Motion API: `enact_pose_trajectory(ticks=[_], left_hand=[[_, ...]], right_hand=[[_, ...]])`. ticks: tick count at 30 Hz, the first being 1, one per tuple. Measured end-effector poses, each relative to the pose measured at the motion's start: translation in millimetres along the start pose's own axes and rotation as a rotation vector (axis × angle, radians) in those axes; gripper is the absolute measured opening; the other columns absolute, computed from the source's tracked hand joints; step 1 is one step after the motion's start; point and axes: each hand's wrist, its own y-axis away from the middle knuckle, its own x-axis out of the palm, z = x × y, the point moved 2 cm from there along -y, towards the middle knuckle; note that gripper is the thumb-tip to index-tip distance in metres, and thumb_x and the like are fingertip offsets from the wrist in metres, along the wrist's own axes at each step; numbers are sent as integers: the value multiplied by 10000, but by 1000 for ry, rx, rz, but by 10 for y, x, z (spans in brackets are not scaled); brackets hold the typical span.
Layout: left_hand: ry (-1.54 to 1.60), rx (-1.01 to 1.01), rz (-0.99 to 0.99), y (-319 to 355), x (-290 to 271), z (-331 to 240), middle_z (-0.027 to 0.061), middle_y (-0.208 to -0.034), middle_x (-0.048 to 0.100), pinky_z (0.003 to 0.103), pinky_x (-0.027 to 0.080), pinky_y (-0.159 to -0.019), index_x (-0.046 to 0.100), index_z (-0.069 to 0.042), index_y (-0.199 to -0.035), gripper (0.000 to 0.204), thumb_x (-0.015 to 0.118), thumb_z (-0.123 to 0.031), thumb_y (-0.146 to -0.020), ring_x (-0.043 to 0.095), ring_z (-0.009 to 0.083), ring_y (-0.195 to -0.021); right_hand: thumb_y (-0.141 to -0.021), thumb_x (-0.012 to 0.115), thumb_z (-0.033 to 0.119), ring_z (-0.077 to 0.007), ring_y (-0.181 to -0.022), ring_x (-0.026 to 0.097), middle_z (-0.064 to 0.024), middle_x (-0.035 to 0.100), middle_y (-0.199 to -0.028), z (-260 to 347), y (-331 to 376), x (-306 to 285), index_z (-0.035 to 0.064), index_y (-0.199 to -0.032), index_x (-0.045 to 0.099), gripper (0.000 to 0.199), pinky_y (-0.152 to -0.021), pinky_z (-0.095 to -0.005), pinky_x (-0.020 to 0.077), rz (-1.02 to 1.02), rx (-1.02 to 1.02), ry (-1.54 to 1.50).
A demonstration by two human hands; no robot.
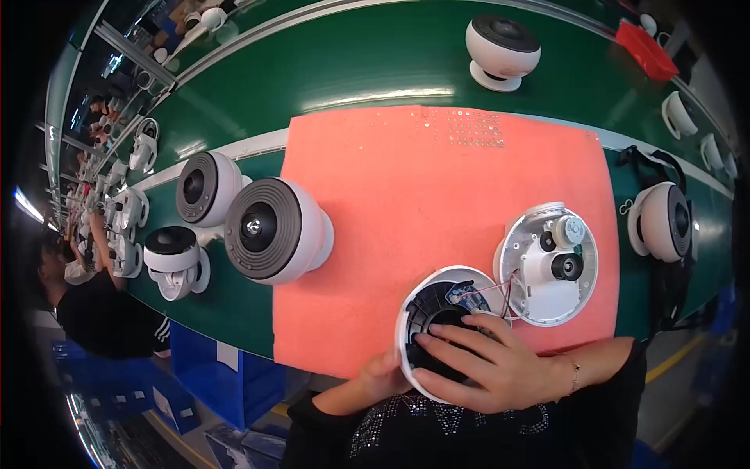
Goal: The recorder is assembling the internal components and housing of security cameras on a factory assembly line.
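Salmon-pink mat (367, 180) over a green bench (344, 78). At its near edge, close to the wearer's body: an open white shell (428, 303) with a ribbed black interior, tipped so the hollow faces up.

Left hand (380, 377) at the shell's lower left, gripping the outer wall; part of that hand is hidden by the shell. Right hand (488, 363) comes across from the right, back of hand uppermost, fingers spread and bent over the opening. Fingertips rest over the black interior, so the shell lies beneath the right-hand fingers and against the left ones. Whether the right fingers pinch anything down there, cannot tell.

Blue circuit board (462, 294) in the shell's upper right, just beyond the right fingertips. Thin wires (508, 291) run from there to a second white shell (551, 301), lying open on the mat, clear of both hands; round motor (569, 231) and black lens (567, 266) seated in it.

Left side of mat: grey-faced round unit (266, 230), tilted. Far edge: small silver screws (476, 129) in rows.
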Motion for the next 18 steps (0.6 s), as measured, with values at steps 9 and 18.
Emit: enact_pose_trajectory(ticks=[9, 18], left_hand=[[-392, 433, -159, -382, 215, 83, 162, -1272, 411, 370, 388, -937, 199, -36, -1374, 755, 658, -156, -787, 429, 236, -1170], [-864, 472, -40, -418, 387, -125, 106, -1014, 506, 299, 461, -802, 562, -20, -1156, 504, 683, 3, -667, 537, 202, -933]], right_hand=[[-675, 762, 219, -399, -1019, 538, -280, 439, -1215, -317, 674, -194, -6, -1173, 412, 648, -873, -453, 433, -79, 76, -920], [-684, 713, 38, -345, -1053, 548, -290, 490, -1169, -200, 769, -593, -9, -1215, 391, 622, -846, -420, 471, -370, 302, -812]])
